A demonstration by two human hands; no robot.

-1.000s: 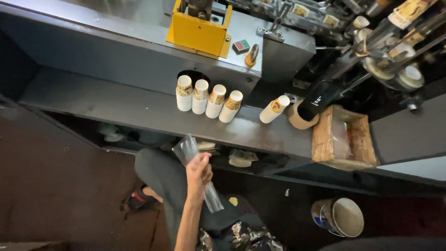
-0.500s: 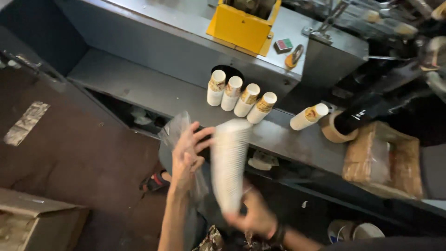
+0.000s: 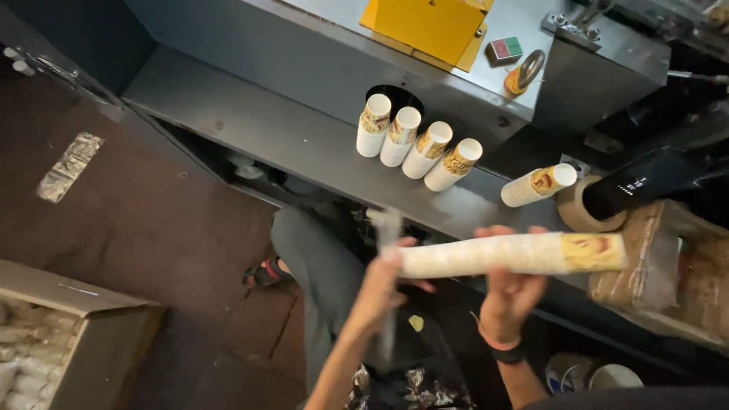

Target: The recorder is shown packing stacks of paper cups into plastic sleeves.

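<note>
A long stack of paper cups (image 3: pixel 509 254) lies sideways across the centre right of the frame. The left hand (image 3: pixel 383 285) grips its left end, where a clear plastic sleeve (image 3: pixel 389 228) hangs blurred; the right hand (image 3: pixel 510 292) clasps it from below. Above, four short cup stacks (image 3: pixel 418 143) stand on the grey counter (image 3: pixel 288 140).

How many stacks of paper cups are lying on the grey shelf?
5. Four lie side by side below the yellow box, one apart to the right. A sixth stack is in the person's hands.
</note>
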